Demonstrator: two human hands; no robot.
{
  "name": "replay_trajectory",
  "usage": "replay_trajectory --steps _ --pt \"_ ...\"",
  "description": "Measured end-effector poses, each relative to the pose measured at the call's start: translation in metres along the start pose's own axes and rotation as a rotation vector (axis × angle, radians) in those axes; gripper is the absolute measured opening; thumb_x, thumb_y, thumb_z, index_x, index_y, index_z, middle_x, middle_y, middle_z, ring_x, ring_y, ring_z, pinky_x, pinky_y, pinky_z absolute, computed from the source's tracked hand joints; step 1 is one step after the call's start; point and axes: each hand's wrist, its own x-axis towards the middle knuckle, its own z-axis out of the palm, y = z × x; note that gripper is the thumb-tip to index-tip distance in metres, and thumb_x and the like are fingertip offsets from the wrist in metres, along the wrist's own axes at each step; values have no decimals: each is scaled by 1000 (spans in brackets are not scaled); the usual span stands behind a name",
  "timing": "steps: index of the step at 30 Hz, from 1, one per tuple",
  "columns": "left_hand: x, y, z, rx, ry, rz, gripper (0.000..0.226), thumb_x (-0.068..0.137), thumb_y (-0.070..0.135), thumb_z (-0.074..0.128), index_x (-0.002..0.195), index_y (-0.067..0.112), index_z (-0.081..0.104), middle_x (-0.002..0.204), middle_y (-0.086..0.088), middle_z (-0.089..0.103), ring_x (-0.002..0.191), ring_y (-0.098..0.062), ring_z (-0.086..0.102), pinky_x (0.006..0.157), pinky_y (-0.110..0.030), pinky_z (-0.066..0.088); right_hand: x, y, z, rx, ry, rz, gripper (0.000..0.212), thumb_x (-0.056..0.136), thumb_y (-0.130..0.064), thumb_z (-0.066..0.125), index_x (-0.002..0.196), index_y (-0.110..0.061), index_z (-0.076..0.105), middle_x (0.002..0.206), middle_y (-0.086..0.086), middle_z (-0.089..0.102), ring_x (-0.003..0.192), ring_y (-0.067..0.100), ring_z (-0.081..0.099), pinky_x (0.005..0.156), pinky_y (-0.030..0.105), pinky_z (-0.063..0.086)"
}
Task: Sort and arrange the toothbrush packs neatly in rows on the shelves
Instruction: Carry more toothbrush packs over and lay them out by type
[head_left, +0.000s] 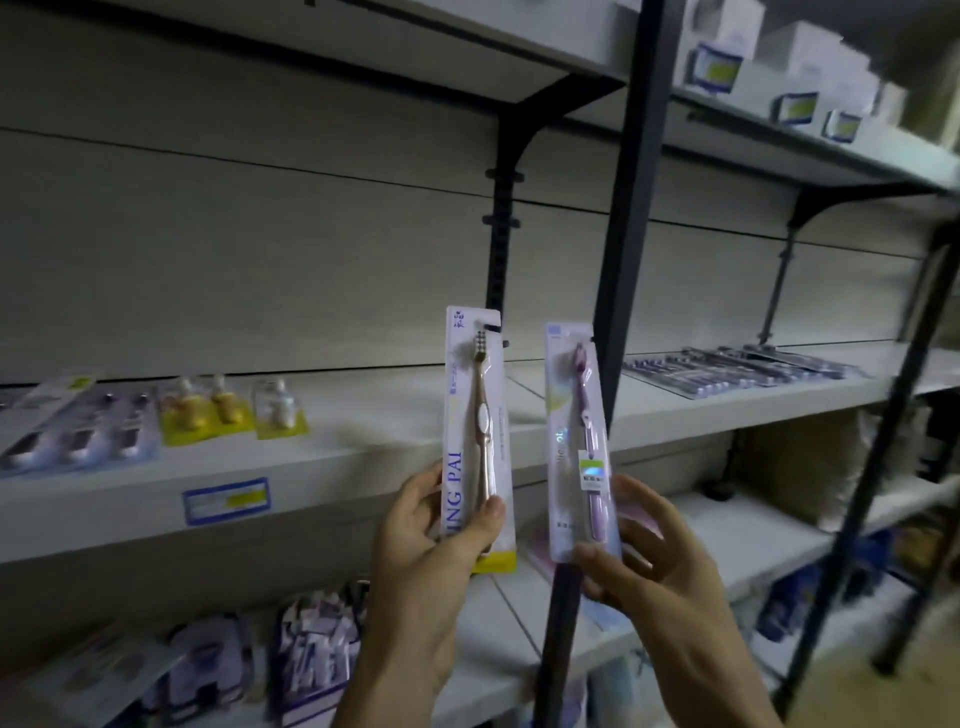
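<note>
My left hand (426, 551) grips the lower end of a toothbrush pack with a gold brush (475, 415), held upright in front of the middle shelf (363, 457). Beside it, my right hand (654, 566) pinches the bottom of a second pack with a purple brush (576, 415), also upright and slightly tilted. The two packs are apart, side by side. On the middle shelf lie several packs at the left (78, 426), yellow-backed packs (208, 408), and a row of dark flat packs (737, 366) at the right.
A dark metal upright post (623, 260) runs between the shelf bays, just behind the purple pack. The lower shelf holds a heap of packs (311, 654). White boxes (810, 62) stand on the top right shelf. A blue price label (226, 500) sits on the shelf edge.
</note>
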Motion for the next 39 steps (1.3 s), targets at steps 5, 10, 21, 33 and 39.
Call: replay_trajectory --steps 5,10,21,33,39 --pt "-12 -20 57 43 -117 -18 32 76 -1 73 98 21 65 91 1 74 83 -18 70 72 -35 53 3 -7 -64 24 61 50 60 70 7 72 116 -29 58 94 10 72 84 30 70 61 40 57" --pt "-11 -42 107 70 -249 -36 35 76 -2 71 102 19 64 94 1 74 79 -13 69 69 -33 50 17 1 -117 66 148 77 62 66 7 74 115 -30 60 98 13 70 86 33 68 65 44 55" --pt "49 -104 225 20 -234 -73 36 74 -1 74 104 16 64 91 -2 74 79 -14 70 65 -25 53 117 11 -208 11 200 61 62 74 1 74 124 -28 52 90 3 74 79 21 71 62 34 54" --pt "140 -125 288 26 -49 -6 31 77 6 72 105 19 65 87 -2 73 69 -13 67 61 -31 54 249 20 -236 -72 58 15 48 80 1 69 117 -24 55 72 -4 73 65 8 69 46 15 48" --pt "167 -128 297 67 45 44 29 77 6 71 104 16 66 74 5 71 57 -2 63 52 -22 50 309 34 -227 -293 -20 -52 53 79 -13 75 128 -20 57 94 2 72 84 15 69 72 29 54"
